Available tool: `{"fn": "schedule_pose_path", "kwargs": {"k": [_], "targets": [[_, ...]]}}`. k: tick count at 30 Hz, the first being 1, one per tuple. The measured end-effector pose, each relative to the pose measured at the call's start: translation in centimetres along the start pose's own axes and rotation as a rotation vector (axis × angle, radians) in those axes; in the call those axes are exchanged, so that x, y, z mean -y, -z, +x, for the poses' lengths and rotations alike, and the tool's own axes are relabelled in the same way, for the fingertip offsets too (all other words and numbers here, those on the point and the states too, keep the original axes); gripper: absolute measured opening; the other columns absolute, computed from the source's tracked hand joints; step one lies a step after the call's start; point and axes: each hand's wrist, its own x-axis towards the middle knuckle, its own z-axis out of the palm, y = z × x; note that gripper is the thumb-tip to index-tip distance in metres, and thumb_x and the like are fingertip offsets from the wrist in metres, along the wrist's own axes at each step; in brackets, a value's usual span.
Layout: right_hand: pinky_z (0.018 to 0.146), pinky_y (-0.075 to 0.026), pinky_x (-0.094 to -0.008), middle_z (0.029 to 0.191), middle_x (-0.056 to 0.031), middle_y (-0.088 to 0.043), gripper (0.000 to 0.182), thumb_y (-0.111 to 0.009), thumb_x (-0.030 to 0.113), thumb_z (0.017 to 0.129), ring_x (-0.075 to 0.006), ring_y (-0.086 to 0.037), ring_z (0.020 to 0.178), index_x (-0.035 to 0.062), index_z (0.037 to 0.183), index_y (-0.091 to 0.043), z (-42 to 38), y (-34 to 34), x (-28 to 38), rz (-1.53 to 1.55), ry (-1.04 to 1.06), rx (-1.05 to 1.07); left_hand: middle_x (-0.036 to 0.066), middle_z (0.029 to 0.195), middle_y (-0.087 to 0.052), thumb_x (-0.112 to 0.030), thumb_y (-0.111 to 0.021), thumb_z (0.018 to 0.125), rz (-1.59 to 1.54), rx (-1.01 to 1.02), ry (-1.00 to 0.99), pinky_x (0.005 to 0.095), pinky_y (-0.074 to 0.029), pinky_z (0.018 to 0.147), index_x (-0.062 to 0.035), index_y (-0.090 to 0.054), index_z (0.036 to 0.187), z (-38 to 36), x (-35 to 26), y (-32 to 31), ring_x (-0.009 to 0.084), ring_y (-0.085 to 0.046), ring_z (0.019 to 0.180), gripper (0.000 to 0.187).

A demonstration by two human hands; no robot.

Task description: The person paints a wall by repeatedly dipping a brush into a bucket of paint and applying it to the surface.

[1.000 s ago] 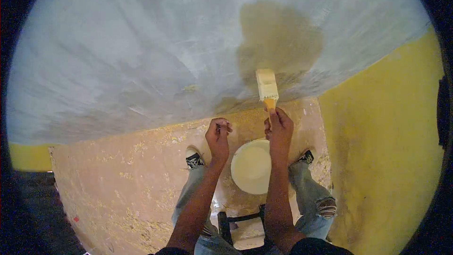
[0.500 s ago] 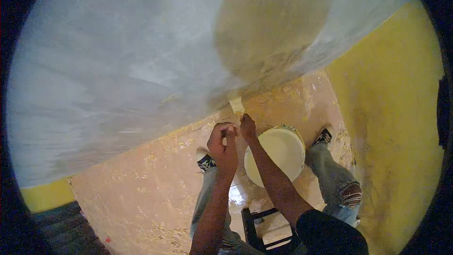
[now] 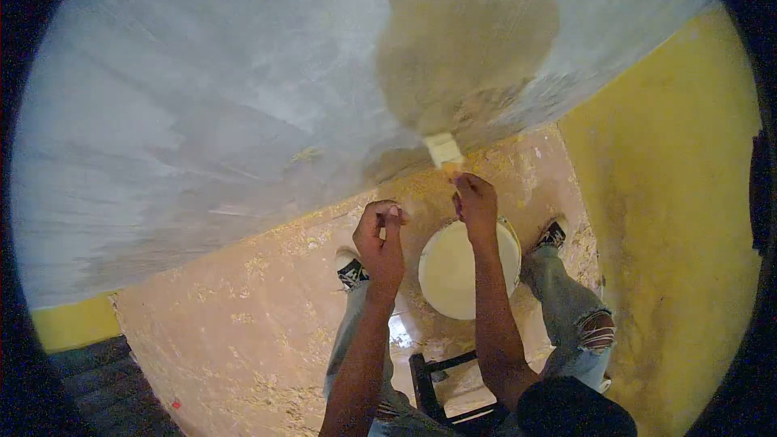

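My right hand grips the handle of a wide paintbrush. Its pale bristles press against the wall at the lower edge of a bare tan patch in the whitish-grey coat. My left hand hangs just left of it with curled fingers and nothing visible in them. Below both hands a round bucket of cream paint stands on the floor between my feet.
A yellow wall meets the painted wall at the right. The floor is paint-speckled. A small dark stool is under me. My shoes flank the bucket. Dark steps lie at lower left.
The brush dropped to the wall's bottom edge and swung left, then rose back up and right to the lower edge of the tan patch. My left hand barely moved.
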Motion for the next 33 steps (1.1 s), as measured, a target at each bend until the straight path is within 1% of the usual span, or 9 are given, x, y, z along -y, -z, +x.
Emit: {"fn": "schedule_pose_path", "kwargs": {"k": [3,5,9,11,14,15,18,28,33], "targets": [[0.046,-0.036,-0.026,0.061,0.0002,-0.052,0.026,-0.061,0.027,0.093,-0.0084,-0.045,0.05,0.0045,0.081,-0.063,-1.6,-0.2,0.8,0.286,-0.043,-0.019,0.007,0.078,-0.06,-0.01,-0.057,0.093,0.076,0.018,0.036,0.028,-0.047,0.065,-0.0016,-0.057,0.088,-0.1,-0.1,0.2,0.0147,-0.057,0.069,0.01],[0.046,-0.034,-0.0216,0.063,0.0023,-0.051,0.026,-0.06,0.03,0.095,-0.0043,-0.044,0.052,0.0063,0.084,-0.061,1.7,-3.1,-4.5,0.472,0.183,-0.081,0.007,0.078,-0.06,-0.01,-0.057,0.093,0.053,0.031,0.017,0.0282,-0.047,0.065,-0.0017,-0.057,0.088,-0.1,0.6,0.0,0.015,-0.057,0.069,0.01],[0.043,-0.035,-0.0196,0.065,0.003,-0.052,0.014,-0.059,0.022,0.094,-0.0045,-0.048,0.052,0.0086,0.09,-0.059,9.4,-8.2,-20.6,0.561,0.112,0.024,0.008,0.08,-0.06,-0.01,-0.057,0.093,0.096,0.054,0.044,0.0287,-0.047,0.064,-0.0022,-0.057,0.088,-0.2,1.2,-0.3,0.0154,-0.057,0.069,0.01],[0.049,-0.045,-0.0366,0.066,-0.0087,-0.059,0.014,-0.058,0.017,0.09,-0.0215,-0.057,0.054,0.0046,0.086,-0.062,14.4,-11.9,-30.1,-0.015,0.507,-0.195,0.008,0.079,-0.06,-0.008,-0.055,0.094,0.097,0.061,0.046,0.028,-0.047,0.065,-0.0006,-0.056,0.088,-0.2,0.9,-0.8,0.0144,-0.057,0.071,0.01],[0.058,-0.05,-0.0454,0.071,-0.0164,-0.062,0.021,-0.054,0.021,0.088,-0.0343,-0.062,0.064,0.0017,0.085,-0.062,15.4,-11.3,-31.8,-0.832,0.542,-0.099,0.007,0.079,-0.06,-0.006,-0.053,0.095,0.133,0.068,0.046,0.0274,-0.048,0.067,0.0007,-0.056,0.088,-0.4,0.8,-1.3,0.0133,-0.057,0.072,0.01],[0.058,-0.05,-0.0454,0.071,-0.0164,-0.062,0.021,-0.054,0.021,0.088,-0.0343,-0.062,0.064,0.0017,0.085,-0.062,15.7,-11.0,-31.8,-0.824,0.519,-0.125,0.007,0.079,-0.06,-0.006,-0.053,0.094,0.166,0.071,0.03,0.0276,-0.048,0.066,0.0004,-0.056,0.088,-0.3,0.7,-1.6,0.0132,-0.057,0.072,0.009],[0.062,-0.051,-0.0459,0.073,-0.0188,-0.063,0.031,-0.052,0.029,0.089,-0.0376,-0.064,0.068,0.0003,0.082,-0.062,15.8,-9.8,-28.0,-0.999,0.448,-0.059,0.007,0.079,-0.06,-0.006,-0.053,0.094,0.164,0.07,0.061,0.0277,-0.047,0.065,0.0003,-0.057,0.089,-0.3,1.3,-1.6,0.0132,-0.057,0.071,0.009],[0.066,-0.046,-0.049,0.076,-0.0244,-0.062,0.03,-0.055,0.025,0.093,-0.0434,-0.06,0.073,-0.0044,0.088,-0.062,-2.1,8.3,8.8,-0.238,0.327,-0.088,0.007,0.08,-0.061,-0.011,-0.053,0.096,0.162,0.139,-0.007,0.0276,-0.046,0.064,-0.0014,-0.057,0.091,-1.2,1.8,-1.3,0.0139,-0.057,0.069,0.012],[0.065,-0.046,-0.0504,0.078,-0.0257,-0.063,0.028,-0.053,0.022,0.094,-0.0458,-0.061,0.077,-0.0042,0.101,-0.059,-2.3,7.8,9.3,0.031,0.304,-0.083,0.007,0.077,-0.059,-0.013,-0.053,0.095,0.166,0.124,-0.013,0.0277,-0.046,0.062,-0.0024,-0.056,0.09,-1.1,1.9,-2.0,0.0144,-0.056,0.068,0.012]]}}
